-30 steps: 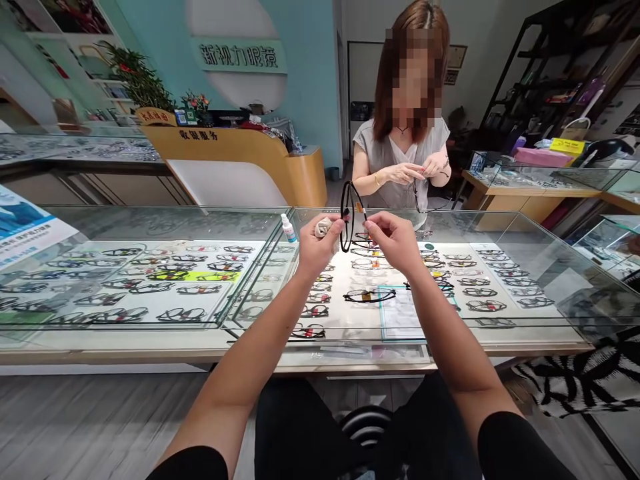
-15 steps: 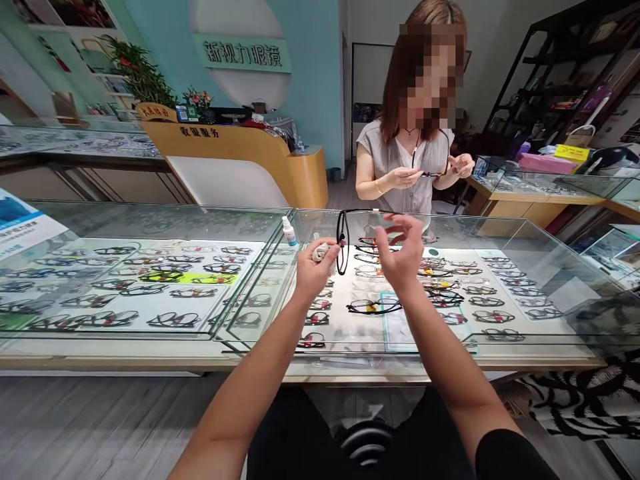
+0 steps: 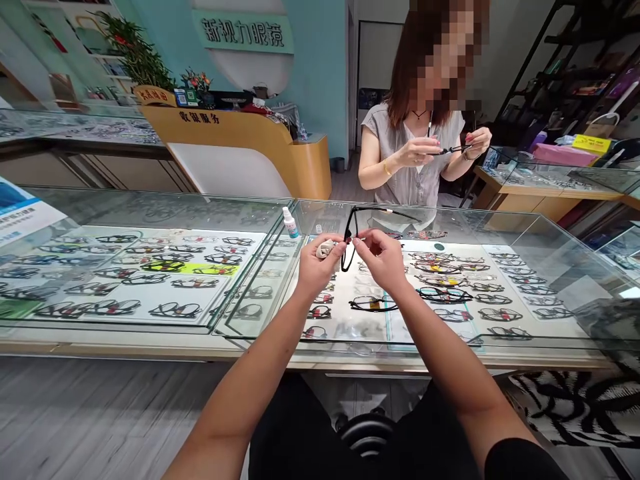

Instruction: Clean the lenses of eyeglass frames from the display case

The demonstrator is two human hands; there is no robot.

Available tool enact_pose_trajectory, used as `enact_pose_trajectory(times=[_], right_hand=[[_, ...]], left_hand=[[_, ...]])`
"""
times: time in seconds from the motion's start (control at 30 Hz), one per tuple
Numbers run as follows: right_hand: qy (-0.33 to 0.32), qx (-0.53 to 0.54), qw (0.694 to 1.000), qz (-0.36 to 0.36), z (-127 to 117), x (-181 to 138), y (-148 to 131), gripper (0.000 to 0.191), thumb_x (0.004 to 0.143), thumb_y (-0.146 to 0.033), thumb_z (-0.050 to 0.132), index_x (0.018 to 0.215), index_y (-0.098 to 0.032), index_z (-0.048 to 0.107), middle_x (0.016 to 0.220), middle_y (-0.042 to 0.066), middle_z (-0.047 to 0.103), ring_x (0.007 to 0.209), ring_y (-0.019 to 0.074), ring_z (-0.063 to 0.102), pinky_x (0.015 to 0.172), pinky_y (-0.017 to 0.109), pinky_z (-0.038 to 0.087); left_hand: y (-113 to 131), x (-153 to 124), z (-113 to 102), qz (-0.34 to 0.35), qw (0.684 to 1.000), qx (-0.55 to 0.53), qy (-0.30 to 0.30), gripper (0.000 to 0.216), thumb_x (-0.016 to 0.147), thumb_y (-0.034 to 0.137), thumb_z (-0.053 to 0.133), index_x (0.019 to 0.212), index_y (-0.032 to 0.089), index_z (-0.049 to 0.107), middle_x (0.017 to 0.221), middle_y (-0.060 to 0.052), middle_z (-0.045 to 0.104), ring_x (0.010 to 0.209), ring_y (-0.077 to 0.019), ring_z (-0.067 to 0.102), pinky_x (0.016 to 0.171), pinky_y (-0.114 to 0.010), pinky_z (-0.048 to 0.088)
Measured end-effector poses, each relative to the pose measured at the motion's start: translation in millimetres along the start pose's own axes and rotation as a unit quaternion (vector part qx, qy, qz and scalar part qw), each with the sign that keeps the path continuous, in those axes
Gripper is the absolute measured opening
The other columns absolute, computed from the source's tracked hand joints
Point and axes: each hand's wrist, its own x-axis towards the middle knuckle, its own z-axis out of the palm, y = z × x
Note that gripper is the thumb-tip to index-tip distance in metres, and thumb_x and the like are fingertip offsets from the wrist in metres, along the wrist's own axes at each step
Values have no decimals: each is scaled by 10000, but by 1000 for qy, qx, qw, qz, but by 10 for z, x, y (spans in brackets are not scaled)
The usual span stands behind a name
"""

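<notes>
A pair of black-framed eyeglasses [image 3: 354, 219] is raised above the glass counter, seen nearly edge-on, one temple reaching away to the right. My left hand [image 3: 314, 272] pinches the frame near its middle and also has a crumpled pale cloth [image 3: 325, 249] tucked in its fingers. From the other side my right hand [image 3: 386, 264] has its thumb and fingers closed at the frame's middle, facing the left fingertips. Across the counter a person's hands [image 3: 419, 151] hold another dark pair of glasses [image 3: 443, 152].
A small white spray bottle [image 3: 290, 223] stands on the counter left of my hands. Under the glass top [image 3: 250, 207] lie rows of eyeglasses, one dark pair [image 3: 373, 304] below my right hand. A yellow cashier desk [image 3: 240, 143] stands behind at left.
My right hand has come in leftward from open fingers beside the temple and closed on the frame. The glasses have turned slightly. The person opposite has lowered the other pair.
</notes>
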Motion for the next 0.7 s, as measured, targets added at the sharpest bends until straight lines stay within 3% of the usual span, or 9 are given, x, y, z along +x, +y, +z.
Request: enact_pose_trajectory(times=[0.2, 0.37, 0.57, 0.7], right_hand=[[33, 15, 999, 26, -7, 39, 31, 285, 899, -504, 686, 811, -250, 593, 678, -53, 545, 613, 135, 435, 646, 311, 364], [32, 63, 995, 71, -28, 83, 98, 325, 856, -470, 660, 713, -270, 448, 706, -41, 534, 681, 134, 443, 665, 289, 384], [-17, 110, 982, 150, -102, 104, 96, 269, 783, -488, 730, 778, -234, 641, 685, -35, 591, 642, 136, 483, 618, 288, 388], [-16, 137, 968, 208, -112, 102, 97, 312, 731, -503, 773, 829, -210, 733, 597, -54, 556, 558, 120, 423, 549, 284, 290]], left_hand=[[-25, 48, -9, -17, 998, -42, 44, 539, 751, 707, 984, 879, 210, 821, 944, -89, 820, 880, -232, 782, 795, -321, 593], [-94, 101, -66, -33, 992, -91, 81, 564, 753, 708, 990, 933, 214, 786, 994, -98, 835, 950, -234, 813, 846, -323, 610], [-131, 152, -117, -28, 986, -96, 135, 617, 752, 736, 976, 980, 211, 744, 1039, -99, 843, 856, -179, 765, 736, -278, 576], [-153, 199, -125, -17, 980, -102, 169, 663, 735, 778, 963, 993, 214, 728, 1068, -103, 835, 942, -196, 786, 812, -288, 600]])
